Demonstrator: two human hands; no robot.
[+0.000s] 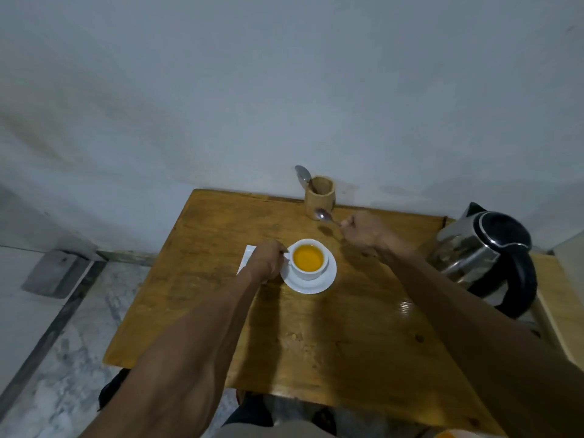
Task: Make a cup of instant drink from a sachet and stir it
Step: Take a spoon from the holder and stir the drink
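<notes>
A white cup [308, 271] full of orange drink [308, 258] stands on a white saucer [328, 278] in the middle of the wooden table [316, 336]. My left hand [267, 260] pinches the cup's handle on its left side. My right hand [363, 230] is beyond and right of the cup, holding a metal spoon [324, 214] by its handle above the table, bowl pointing left, close to a bamboo holder [319, 196]. A white paper, perhaps the sachet [248, 256], lies partly hidden under my left hand.
The bamboo holder at the table's far edge has another spoon [302, 175] standing in it. A steel and black electric kettle [486, 257] stands at the right edge. A grey wall is right behind the table. A marble floor lies to the left.
</notes>
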